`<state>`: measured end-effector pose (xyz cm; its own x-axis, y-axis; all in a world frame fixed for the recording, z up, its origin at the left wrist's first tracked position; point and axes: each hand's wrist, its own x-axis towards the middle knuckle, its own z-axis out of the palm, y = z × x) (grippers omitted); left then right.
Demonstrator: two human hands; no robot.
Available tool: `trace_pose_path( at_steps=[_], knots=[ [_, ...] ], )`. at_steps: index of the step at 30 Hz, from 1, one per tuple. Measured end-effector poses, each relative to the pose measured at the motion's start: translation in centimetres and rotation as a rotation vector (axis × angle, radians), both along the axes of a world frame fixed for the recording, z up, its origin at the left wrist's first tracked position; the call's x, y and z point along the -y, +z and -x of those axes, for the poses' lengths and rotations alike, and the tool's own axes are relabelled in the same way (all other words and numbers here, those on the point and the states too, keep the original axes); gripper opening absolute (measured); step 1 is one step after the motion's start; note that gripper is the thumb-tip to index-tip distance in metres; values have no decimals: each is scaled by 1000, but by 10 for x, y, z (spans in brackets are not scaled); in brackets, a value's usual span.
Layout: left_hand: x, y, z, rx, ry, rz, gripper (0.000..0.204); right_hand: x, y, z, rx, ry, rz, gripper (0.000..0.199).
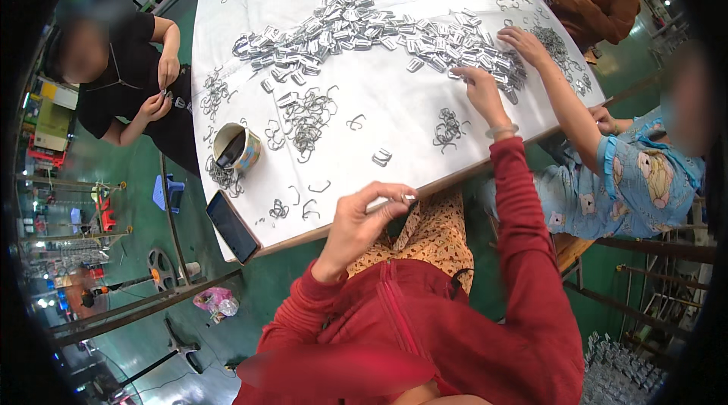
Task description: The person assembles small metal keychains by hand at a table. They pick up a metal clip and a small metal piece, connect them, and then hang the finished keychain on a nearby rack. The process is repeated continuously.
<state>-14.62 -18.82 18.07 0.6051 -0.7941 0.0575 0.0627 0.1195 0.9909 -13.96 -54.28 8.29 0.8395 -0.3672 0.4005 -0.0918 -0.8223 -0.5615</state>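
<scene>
Head view: a person's left hand [359, 220] pinches a small metal piece [409, 198] between thumb and forefinger at the near edge of the white-covered table [413, 113], a grip seemingly chosen to leave the piece's tip free. The right hand [485, 95] (a pale bracelet [502, 130] rings its wrist) stretches to a heap of slotted silver buckles [353, 32], fingers bent downward; whether they have closed on one cannot be told. Bent wire clips [449, 130] lie clustered just left of that wrist, probably kept within easy reach, and a few loose buckles [381, 157] sit nearer the left hand. Farther left, a cup [251, 152] holds a dark object [230, 149], while a smartphone [233, 226] rests at the table's corner, likely out of the way. At right, a co-worker's hand [525, 44] reaches toward the same heap.
</scene>
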Motion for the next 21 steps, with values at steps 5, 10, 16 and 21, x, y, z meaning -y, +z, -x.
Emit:
trace_pose_path(
  at_steps=[5,10,16,21],
  knots=[
    [-7,-8,12,-147,-83,7,8,29,8,-33,-301,283,489,22],
    [-7,-10,11,-87,-63,20,12,45,0,-36,-342,313,540,21],
    [-5,-4,18,-27,-83,37,13,51,9,-26,-320,246,498,22],
    [-7,-10,23,2,-62,-1,15,-44,32,5,1,82,-260,24]
  ],
)
